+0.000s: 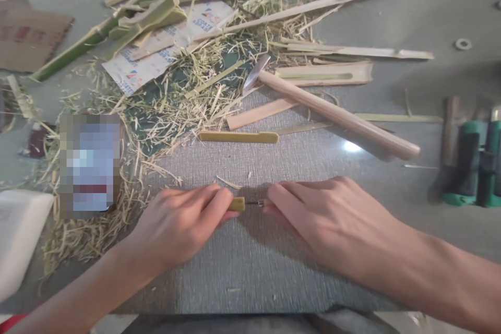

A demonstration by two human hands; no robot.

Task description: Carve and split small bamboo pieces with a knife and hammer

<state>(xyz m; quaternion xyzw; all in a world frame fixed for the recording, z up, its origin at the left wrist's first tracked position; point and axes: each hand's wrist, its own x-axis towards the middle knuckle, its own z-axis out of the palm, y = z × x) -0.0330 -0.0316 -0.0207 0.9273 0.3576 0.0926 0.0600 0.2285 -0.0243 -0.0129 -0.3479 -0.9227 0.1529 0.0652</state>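
My left hand is closed around a short yellow-green bamboo piece, whose end pokes out past my fingertips. My right hand pinches a thin dark metal pin or nail, its tip pointing at the end of the bamboo piece. Both hands rest low on the grey textured mat. A second flat yellow bamboo strip lies on the mat just beyond my hands.
A hammer with a wooden handle lies diagonally behind my right hand. Split bamboo lengths, shavings and printed paper cover the back. Green-handled tools stand at the right. A white box sits left.
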